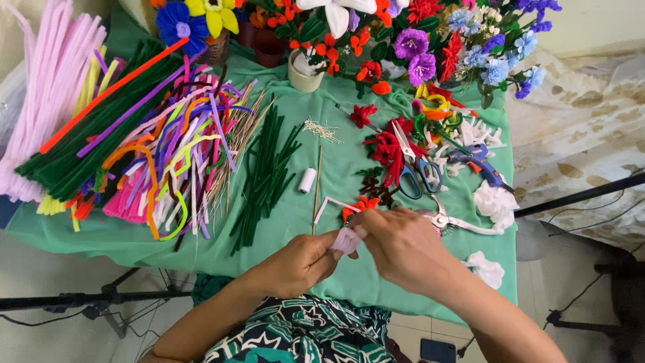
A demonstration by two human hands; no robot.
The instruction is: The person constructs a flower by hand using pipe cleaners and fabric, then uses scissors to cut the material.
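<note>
Item: small pale pink piece (347, 240), pinched between both my hands just over the near edge of the bench (282, 222). Left hand (300, 262) grips it from below-left, fingers closed on it; right hand (403, 245) closes over it from the right, thumb and forefinger on its top. Both hands equally near. Piece too small to tell its long axis. Pliers (447, 220) lie just right of it; scissors (415, 168) beyond; white spool (307, 180) beyond-left.
</note>
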